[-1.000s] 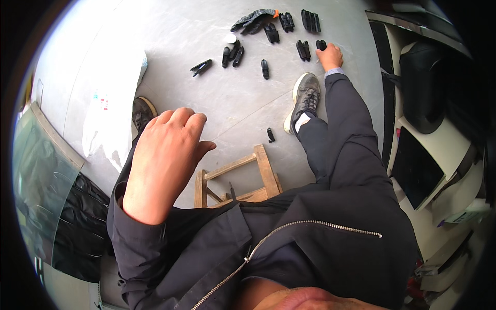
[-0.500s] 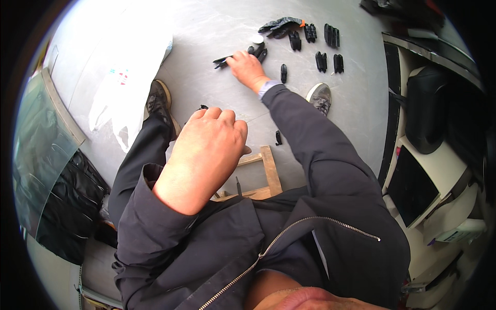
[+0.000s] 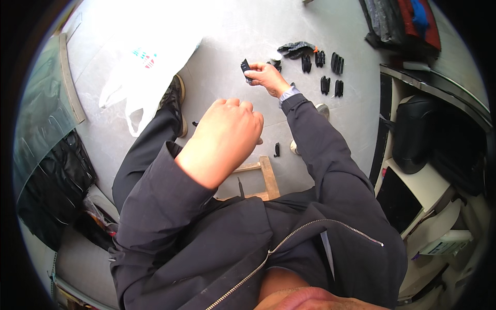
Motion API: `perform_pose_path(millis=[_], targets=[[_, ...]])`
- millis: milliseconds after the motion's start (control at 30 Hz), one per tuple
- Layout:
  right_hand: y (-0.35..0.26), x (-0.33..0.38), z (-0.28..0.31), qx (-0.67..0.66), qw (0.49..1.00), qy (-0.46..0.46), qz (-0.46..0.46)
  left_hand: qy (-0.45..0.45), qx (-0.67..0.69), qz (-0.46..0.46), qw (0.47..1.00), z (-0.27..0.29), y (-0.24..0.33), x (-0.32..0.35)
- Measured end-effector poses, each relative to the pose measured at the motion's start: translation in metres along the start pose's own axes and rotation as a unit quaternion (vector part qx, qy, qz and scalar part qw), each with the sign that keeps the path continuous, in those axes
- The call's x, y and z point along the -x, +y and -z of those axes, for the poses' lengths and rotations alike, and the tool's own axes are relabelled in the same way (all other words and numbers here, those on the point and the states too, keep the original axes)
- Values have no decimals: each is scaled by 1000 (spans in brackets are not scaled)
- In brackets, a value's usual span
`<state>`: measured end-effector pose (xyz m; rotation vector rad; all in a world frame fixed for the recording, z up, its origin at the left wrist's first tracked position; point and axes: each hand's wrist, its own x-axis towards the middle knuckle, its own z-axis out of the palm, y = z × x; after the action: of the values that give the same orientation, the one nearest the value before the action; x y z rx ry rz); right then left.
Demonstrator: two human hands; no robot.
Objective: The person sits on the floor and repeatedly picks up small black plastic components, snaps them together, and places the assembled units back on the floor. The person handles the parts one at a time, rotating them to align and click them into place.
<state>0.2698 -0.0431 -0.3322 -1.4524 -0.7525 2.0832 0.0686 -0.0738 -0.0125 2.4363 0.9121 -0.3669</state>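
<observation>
The right hand [image 3: 266,77] was stretched out well ahead of the body, its fingers pinched around one small black plastic part [image 3: 245,67], held clear of the grey floor [image 3: 222,57]. The left hand [image 3: 227,137] hung much nearer the camera, curled into a loose fist with its back upward; whether anything lay inside it could not be told.

Counted on the floor: a crumpled black glove or bag [image 3: 295,48], then a scatter of like black parts just beyond and to the right of the right hand. About five could be made out there (some may be pairs lying close together): one [image 3: 306,63], a second [image 3: 320,58], a third [image 3: 337,63], a fourth [image 3: 325,84] and a fifth [image 3: 338,88]. One more black part [image 3: 277,150] lay alone, nearer the body, beside the right sleeve. Two shoes showed, the left shoe [image 3: 175,101] in full, the right shoe [image 3: 322,110] mostly hidden by the arm. One white plastic bag [image 3: 139,88] lay to the left, and one small wooden stool [image 3: 261,178] stood under the person.

The held part was thus at the right fingertips, well apart from the left hand and just left of the row of parts.
</observation>
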Motion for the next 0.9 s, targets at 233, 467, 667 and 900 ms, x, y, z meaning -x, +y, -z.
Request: perform_pose_path(millis=[233,467,667,900], targets=[[-88,89,-16,-10,998,-16,58,97,3,42,994,21,-41,1],[-154,185,-57,59,994,3,91,176,53,57,981,38,-46,0],[-184,272,-81,70,987,33,143,156,165,-75,971,51,-34,-5],[-203,307,-73,-63,960,64,264,162,334,-68,926,74,-7,-14]])
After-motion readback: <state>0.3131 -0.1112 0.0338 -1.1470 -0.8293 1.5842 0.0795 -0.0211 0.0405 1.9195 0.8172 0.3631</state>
